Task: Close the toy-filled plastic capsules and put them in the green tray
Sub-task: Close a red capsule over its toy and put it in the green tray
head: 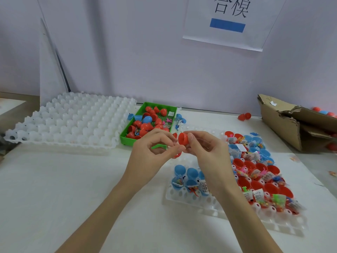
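Two hands are raised together above the white table, just in front of the green tray. A red capsule half is pinched by the right hand: the thumb is pressed against its near side and the curled fingers are wrapped behind it, with its open mouth turned towards the left hand. The left hand's fingers are curled inward, thumb and fingertips brought together right at the red piece; a sliver of red is seen beneath the left thumb, but whether that is a second half held by this hand cannot be told. A small green piece is visible below the left fingers.

The green tray is set beyond the hands and is partly filled with red capsule pieces and one blue capsule. To its left, a large white moulded tray is laid on the table. Under and to the right of the right forearm, a second white holder is loaded with open blue halves and open red halves, many of them stuffed with small bagged toys. A torn cardboard box is placed at the far right, and a closed red capsule is lying near it.
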